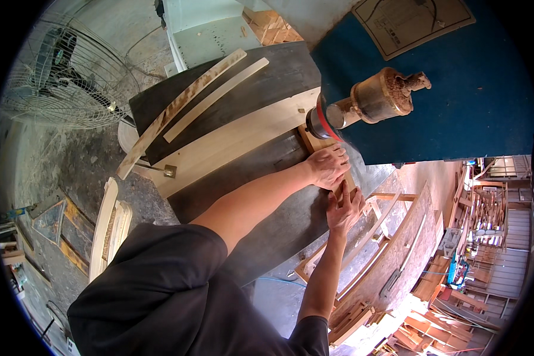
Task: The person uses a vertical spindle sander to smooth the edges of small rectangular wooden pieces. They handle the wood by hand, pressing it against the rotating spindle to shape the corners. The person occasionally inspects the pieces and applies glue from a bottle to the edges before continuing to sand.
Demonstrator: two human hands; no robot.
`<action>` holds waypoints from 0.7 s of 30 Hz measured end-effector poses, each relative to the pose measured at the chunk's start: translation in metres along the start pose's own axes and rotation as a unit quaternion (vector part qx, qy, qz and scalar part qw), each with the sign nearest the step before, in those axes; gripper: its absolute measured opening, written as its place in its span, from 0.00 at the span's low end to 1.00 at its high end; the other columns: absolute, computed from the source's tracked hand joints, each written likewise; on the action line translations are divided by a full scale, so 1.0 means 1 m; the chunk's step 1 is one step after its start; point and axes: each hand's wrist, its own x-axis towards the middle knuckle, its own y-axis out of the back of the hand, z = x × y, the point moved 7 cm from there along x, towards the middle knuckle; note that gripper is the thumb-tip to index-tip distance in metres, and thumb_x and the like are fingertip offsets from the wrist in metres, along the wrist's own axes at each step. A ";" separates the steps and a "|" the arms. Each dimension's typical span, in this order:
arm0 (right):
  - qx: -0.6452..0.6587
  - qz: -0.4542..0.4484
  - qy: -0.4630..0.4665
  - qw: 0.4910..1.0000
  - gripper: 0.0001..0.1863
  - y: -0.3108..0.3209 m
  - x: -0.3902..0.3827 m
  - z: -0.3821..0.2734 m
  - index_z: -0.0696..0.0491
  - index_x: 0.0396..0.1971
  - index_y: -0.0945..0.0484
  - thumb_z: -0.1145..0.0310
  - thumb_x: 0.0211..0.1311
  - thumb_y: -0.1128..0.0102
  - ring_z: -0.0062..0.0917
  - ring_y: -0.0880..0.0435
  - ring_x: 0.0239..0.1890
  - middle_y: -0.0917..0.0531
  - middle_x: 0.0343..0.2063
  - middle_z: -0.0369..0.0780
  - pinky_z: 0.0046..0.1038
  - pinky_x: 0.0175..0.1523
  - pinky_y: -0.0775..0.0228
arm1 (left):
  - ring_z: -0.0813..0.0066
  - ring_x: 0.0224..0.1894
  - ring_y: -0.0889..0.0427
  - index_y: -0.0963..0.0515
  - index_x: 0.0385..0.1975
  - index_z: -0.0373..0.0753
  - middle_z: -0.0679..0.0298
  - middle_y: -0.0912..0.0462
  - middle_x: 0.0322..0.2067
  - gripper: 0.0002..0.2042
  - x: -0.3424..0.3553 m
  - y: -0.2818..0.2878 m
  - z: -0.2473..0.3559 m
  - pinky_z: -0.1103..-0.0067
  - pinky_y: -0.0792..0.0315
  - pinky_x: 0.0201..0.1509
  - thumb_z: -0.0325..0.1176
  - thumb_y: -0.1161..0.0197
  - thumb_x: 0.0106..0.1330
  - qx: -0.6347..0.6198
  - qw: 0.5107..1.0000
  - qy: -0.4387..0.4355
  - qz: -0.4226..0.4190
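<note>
A narrow brown wooden board (pixel 313 141) lies on the dark grey machine table (pixel 261 172), its far end close to a round black-and-red machine head (pixel 323 120). My left hand (pixel 329 168) presses down over the board's middle with the fingers bent across it. Nearer to me, my right hand (pixel 345 212) grips the near end, with its fingers on the wood. The palms hide part of the board. Whether the machine head touches the wood, I cannot tell.
A long pale plank (pixel 231 142) crosses the table, with two thin strips (pixel 213 95) beyond it. The blue machine body (pixel 451 118) carries a sawdust-covered metal cylinder (pixel 381 98). A wire-cage fan (pixel 71 77) stands far left; a wooden frame (pixel 391 249) is to the right.
</note>
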 end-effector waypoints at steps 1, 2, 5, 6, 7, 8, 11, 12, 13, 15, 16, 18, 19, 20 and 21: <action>0.001 0.001 0.002 1.000 0.30 0.000 0.000 0.000 0.43 0.65 0.14 0.53 0.62 0.25 0.53 0.25 0.67 0.23 0.67 0.55 0.54 0.73 0.34 | 0.63 0.54 0.16 0.11 0.41 0.41 0.62 0.11 0.41 0.14 0.000 0.000 0.000 0.69 0.26 0.65 0.39 0.31 0.59 -0.002 1.000 0.002 0.000; 0.001 0.002 0.003 1.000 0.30 0.000 0.000 0.000 0.43 0.65 0.14 0.53 0.62 0.25 0.53 0.25 0.67 0.23 0.67 0.55 0.54 0.73 0.34 | 0.64 0.54 0.16 0.11 0.41 0.41 0.62 0.11 0.41 0.13 0.000 0.000 0.000 0.69 0.26 0.65 0.39 0.31 0.59 -0.004 1.000 0.004 0.001; -0.001 0.000 0.001 1.000 0.30 -0.001 0.000 0.002 0.42 0.65 0.14 0.54 0.62 0.25 0.54 0.25 0.67 0.23 0.67 0.55 0.54 0.73 0.34 | 0.63 0.54 0.16 0.11 0.40 0.41 0.62 0.11 0.42 0.13 0.000 -0.001 0.000 0.69 0.26 0.64 0.39 0.31 0.59 -0.007 1.000 0.007 -0.006; -0.002 -0.001 -0.001 1.000 0.30 -0.002 0.000 0.002 0.42 0.65 0.14 0.54 0.62 0.24 0.54 0.25 0.67 0.23 0.67 0.55 0.54 0.73 0.34 | 0.63 0.54 0.16 0.11 0.40 0.41 0.62 0.11 0.42 0.13 0.000 -0.001 0.000 0.69 0.26 0.64 0.39 0.32 0.59 -0.004 1.000 0.004 -0.003; -0.001 -0.001 -0.001 1.000 0.30 -0.002 0.000 0.002 0.42 0.65 0.14 0.54 0.62 0.24 0.54 0.25 0.67 0.23 0.67 0.55 0.54 0.73 0.34 | 0.63 0.54 0.16 0.11 0.40 0.41 0.62 0.11 0.42 0.13 0.000 -0.001 0.000 0.69 0.26 0.64 0.39 0.32 0.60 -0.001 1.000 0.002 0.000; 0.000 -0.001 -0.001 1.000 0.30 -0.002 0.000 0.002 0.42 0.65 0.14 0.55 0.62 0.24 0.54 0.25 0.67 0.23 0.67 0.56 0.54 0.73 0.34 | 0.63 0.54 0.16 0.11 0.40 0.41 0.62 0.11 0.42 0.12 0.001 -0.001 0.000 0.69 0.26 0.64 0.39 0.32 0.60 0.001 1.000 -0.001 0.003; 0.000 -0.003 -0.003 1.000 0.30 -0.002 0.000 0.003 0.42 0.65 0.14 0.55 0.61 0.24 0.54 0.25 0.67 0.23 0.67 0.56 0.54 0.73 0.33 | 0.63 0.54 0.16 0.11 0.40 0.41 0.62 0.11 0.40 0.12 0.001 0.001 0.000 0.69 0.25 0.64 0.39 0.32 0.60 -0.001 1.000 0.000 0.008; -0.001 -0.004 -0.003 1.000 0.30 -0.001 0.001 0.002 0.42 0.65 0.14 0.56 0.61 0.23 0.54 0.25 0.67 0.23 0.67 0.56 0.53 0.73 0.33 | 0.63 0.54 0.16 0.11 0.40 0.41 0.62 0.11 0.40 0.13 0.001 0.000 0.000 0.69 0.25 0.64 0.39 0.32 0.61 -0.002 1.000 0.005 -0.005; -0.001 -0.006 -0.003 1.000 0.30 -0.001 0.002 0.002 0.42 0.65 0.14 0.56 0.61 0.23 0.53 0.25 0.67 0.23 0.67 0.56 0.53 0.73 0.33 | 0.63 0.53 0.15 0.11 0.41 0.41 0.62 0.10 0.40 0.13 0.001 0.000 -0.001 0.69 0.25 0.64 0.39 0.32 0.61 -0.002 1.000 0.010 -0.018; 0.000 -0.009 -0.007 1.000 0.30 -0.001 0.002 0.001 0.42 0.65 0.14 0.56 0.61 0.23 0.53 0.25 0.67 0.23 0.67 0.56 0.53 0.73 0.33 | 0.63 0.53 0.15 0.11 0.42 0.41 0.62 0.10 0.40 0.13 0.001 0.000 0.000 0.69 0.25 0.64 0.39 0.32 0.61 -0.001 1.000 0.009 -0.022; 0.001 -0.007 -0.006 1.000 0.30 -0.001 0.002 0.002 0.42 0.65 0.14 0.56 0.61 0.23 0.53 0.25 0.67 0.23 0.67 0.55 0.53 0.73 0.33 | 0.63 0.52 0.14 0.11 0.42 0.42 0.62 0.10 0.40 0.14 0.001 0.002 0.000 0.69 0.25 0.63 0.39 0.32 0.61 0.001 1.000 0.005 -0.012; 0.001 -0.002 -0.004 1.000 0.30 -0.001 0.002 0.002 0.42 0.65 0.14 0.56 0.61 0.23 0.53 0.25 0.67 0.22 0.67 0.55 0.53 0.73 0.32 | 0.63 0.52 0.14 0.10 0.43 0.42 0.62 0.10 0.40 0.14 0.002 0.003 0.001 0.69 0.25 0.63 0.39 0.32 0.61 0.003 1.000 0.001 -0.006; 0.003 -0.001 -0.004 1.000 0.30 -0.002 0.002 0.003 0.42 0.65 0.14 0.56 0.61 0.23 0.53 0.25 0.67 0.22 0.67 0.55 0.53 0.73 0.32 | 0.63 0.52 0.14 0.10 0.44 0.42 0.62 0.10 0.40 0.14 0.002 0.003 0.001 0.69 0.25 0.63 0.39 0.32 0.61 0.003 1.000 0.002 -0.010; 0.005 -0.001 -0.003 1.000 0.30 -0.002 0.002 0.003 0.42 0.65 0.14 0.56 0.61 0.23 0.52 0.25 0.67 0.22 0.67 0.55 0.53 0.73 0.32 | 0.64 0.52 0.14 0.10 0.44 0.42 0.62 0.09 0.41 0.15 0.002 0.002 0.001 0.69 0.25 0.63 0.39 0.32 0.61 0.004 1.000 0.002 -0.014; 0.007 0.000 -0.002 1.000 0.30 -0.002 0.002 0.003 0.42 0.65 0.14 0.56 0.61 0.23 0.52 0.25 0.67 0.22 0.67 0.55 0.53 0.73 0.32 | 0.63 0.52 0.14 0.10 0.44 0.42 0.62 0.10 0.41 0.14 0.001 0.003 0.001 0.69 0.25 0.63 0.39 0.32 0.61 0.005 1.000 0.002 -0.010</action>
